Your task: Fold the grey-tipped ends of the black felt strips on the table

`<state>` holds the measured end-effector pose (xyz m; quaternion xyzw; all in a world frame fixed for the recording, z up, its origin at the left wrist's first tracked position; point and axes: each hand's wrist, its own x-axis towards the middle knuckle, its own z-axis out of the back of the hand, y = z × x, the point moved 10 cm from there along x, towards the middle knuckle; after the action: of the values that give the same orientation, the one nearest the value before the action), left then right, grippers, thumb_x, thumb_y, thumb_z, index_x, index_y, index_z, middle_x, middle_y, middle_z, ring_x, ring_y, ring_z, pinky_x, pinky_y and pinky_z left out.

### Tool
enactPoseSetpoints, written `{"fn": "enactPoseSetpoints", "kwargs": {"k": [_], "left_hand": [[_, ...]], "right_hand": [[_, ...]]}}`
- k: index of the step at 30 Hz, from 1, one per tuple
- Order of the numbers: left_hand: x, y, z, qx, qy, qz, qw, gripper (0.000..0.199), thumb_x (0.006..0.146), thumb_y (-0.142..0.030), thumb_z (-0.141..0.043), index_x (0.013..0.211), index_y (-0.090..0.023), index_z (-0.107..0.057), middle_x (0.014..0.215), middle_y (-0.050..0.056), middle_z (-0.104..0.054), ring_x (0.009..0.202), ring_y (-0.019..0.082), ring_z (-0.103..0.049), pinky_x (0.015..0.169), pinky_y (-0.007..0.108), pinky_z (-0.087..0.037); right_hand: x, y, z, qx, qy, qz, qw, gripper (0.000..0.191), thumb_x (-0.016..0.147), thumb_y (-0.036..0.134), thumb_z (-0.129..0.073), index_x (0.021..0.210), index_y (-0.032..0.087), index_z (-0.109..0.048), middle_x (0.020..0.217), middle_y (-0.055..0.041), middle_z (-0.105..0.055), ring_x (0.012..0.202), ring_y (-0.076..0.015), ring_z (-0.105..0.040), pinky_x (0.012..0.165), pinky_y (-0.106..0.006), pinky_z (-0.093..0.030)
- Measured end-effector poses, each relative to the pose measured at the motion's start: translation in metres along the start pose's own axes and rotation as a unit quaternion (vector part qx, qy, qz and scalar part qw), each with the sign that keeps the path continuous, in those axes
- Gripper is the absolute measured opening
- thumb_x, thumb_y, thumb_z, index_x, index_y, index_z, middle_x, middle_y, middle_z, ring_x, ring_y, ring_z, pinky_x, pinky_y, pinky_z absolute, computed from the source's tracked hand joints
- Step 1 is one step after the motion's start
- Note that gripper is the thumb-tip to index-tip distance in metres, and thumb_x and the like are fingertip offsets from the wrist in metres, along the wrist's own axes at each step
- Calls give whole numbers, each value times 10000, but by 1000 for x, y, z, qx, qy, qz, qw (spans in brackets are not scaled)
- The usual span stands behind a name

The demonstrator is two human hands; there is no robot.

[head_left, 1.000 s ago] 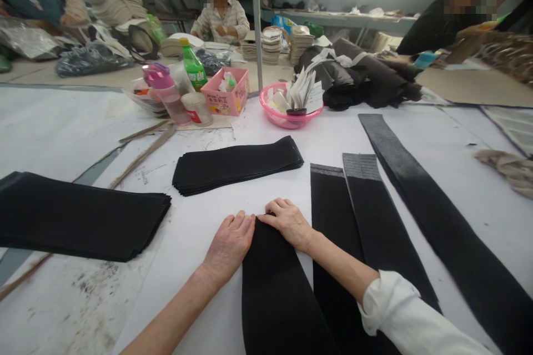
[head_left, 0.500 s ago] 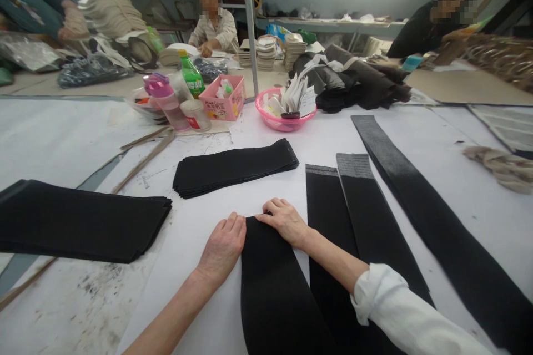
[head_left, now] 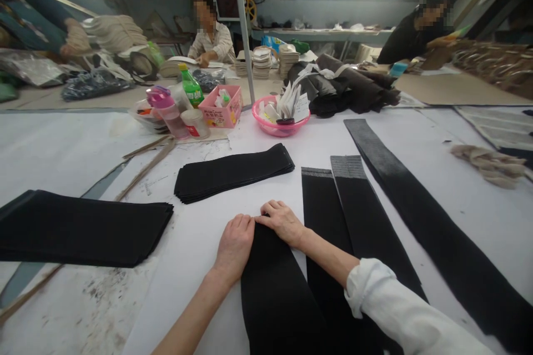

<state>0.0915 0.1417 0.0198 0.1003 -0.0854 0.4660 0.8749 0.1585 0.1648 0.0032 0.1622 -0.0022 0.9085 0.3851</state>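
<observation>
A long black strip of material [head_left: 277,283] runs toward me over the white table. At its far end my left hand [head_left: 236,241] has its fingers closed on the left corner. My right hand [head_left: 283,223] pinches the same end from the right, its fingertips close to the left ones. Just right of it lie two more black strips, a nearer one [head_left: 322,205] and one with a grey-lined end [head_left: 353,194]. Beyond my hands sits a stack of short black pieces [head_left: 235,171]. A larger black stack [head_left: 83,227] is at the left.
A long black strip [head_left: 408,205] lies diagonally at the right, near a beige cloth bundle [head_left: 487,163]. At the back stand a pink basket [head_left: 281,127], a pink box [head_left: 222,111], a purple-lidded bottle [head_left: 169,113] and a metal post [head_left: 244,28]. Several people sit or stand beyond.
My left hand has shifted right along the strip's far edge, closer to my right hand. The right hand keeps its pinch. The view has tilted up slightly.
</observation>
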Motion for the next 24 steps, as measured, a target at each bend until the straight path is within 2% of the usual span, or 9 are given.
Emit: {"fn": "enactPoseSetpoints", "kwargs": {"k": [3, 8, 12, 16, 19, 24], "left_hand": [[0, -7, -8, 4, 7, -5, 1000, 238, 874, -47, -434, 1035, -92, -604, 951, 116, -585, 901, 241, -537, 804, 401, -479], [-4, -6, -11, 3, 10, -10, 1000, 248, 889, -67, -441, 1081, -101, -594, 955, 107, -563, 917, 233, -520, 835, 383, -466], [-4, -2, -11, 1, 13, -10, 1000, 279, 894, -94, -462, 1146, -129, -575, 967, 96, -555, 912, 223, -517, 810, 359, -467], [-2, -2, -12, 2, 28, -18, 999, 383, 886, -98, -480, 1259, -173, -518, 985, 85, -554, 907, 218, -516, 781, 349, -460], [1, -6, -12, 12, 43, -28, 999, 399, 882, -86, -464, 1270, -171, -508, 961, 83, -560, 888, 220, -520, 776, 365, -457], [7, -19, -12, 14, 46, -62, 997, 353, 879, -59, -432, 1215, -108, -525, 1051, 126, -577, 1021, 241, -516, 876, 399, -443]], "right_hand": [[1, -1, 1, 9, 5, 4, 1000, 179, 962, 222, -527, 1108, 252, -626, 1020, -52, -562, 961, -196, -471, 811, -330, -384], [-1, -10, 6, 21, 22, 28, 999, 155, 975, 231, -508, 1055, 204, -639, 974, -42, -598, 960, -178, -483, 792, -305, -391], [-5, -16, 9, 25, 19, 44, 999, 154, 972, 214, -514, 1055, 211, -643, 989, -38, -601, 960, -171, -484, 773, -296, -388], [-7, -17, 7, 22, 11, 33, 999, 162, 976, 213, -501, 1046, 208, -647, 985, -44, -587, 944, -178, -488, 763, -297, -386], [-8, -15, 5, 13, 11, 26, 1000, 168, 981, 215, -487, 1036, 200, -645, 960, -49, -579, 923, -184, -488, 748, -300, -384], [-8, -14, 4, 9, 12, 18, 1000, 174, 984, 213, -483, 1057, 202, -640, 975, -58, -576, 948, -184, -483, 771, -304, -387]]}}
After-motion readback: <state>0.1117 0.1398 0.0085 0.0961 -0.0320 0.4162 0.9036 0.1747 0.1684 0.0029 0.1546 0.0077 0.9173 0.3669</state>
